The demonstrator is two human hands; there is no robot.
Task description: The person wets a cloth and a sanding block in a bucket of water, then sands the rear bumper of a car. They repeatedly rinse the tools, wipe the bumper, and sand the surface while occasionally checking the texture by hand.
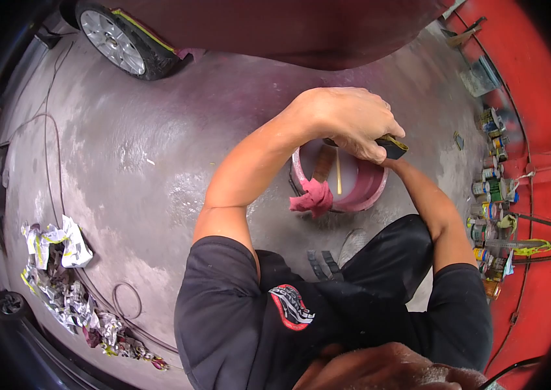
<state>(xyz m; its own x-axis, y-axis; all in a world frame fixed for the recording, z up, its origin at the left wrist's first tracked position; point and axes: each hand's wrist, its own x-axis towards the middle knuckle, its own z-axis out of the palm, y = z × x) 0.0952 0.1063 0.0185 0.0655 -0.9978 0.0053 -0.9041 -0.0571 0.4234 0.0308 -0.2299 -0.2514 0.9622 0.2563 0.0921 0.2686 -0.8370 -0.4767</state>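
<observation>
My left hand reaches across over a bucket, its fingers and thumb closed on a dark sanding block with a yellowish edge. My right forearm comes up from the other side to the same spot. The right hand itself is hidden behind the left hand and the block. The bucket is stained pink inside and holds cloudy liquid. A brown flat strip and a thin yellow stick stand in it. A pink rag hangs over its near rim.
A dark red car panel and a wheel are ahead. Crumpled masking paper and a hose lie on the left of the wet concrete floor. Several cans line the red wall at right.
</observation>
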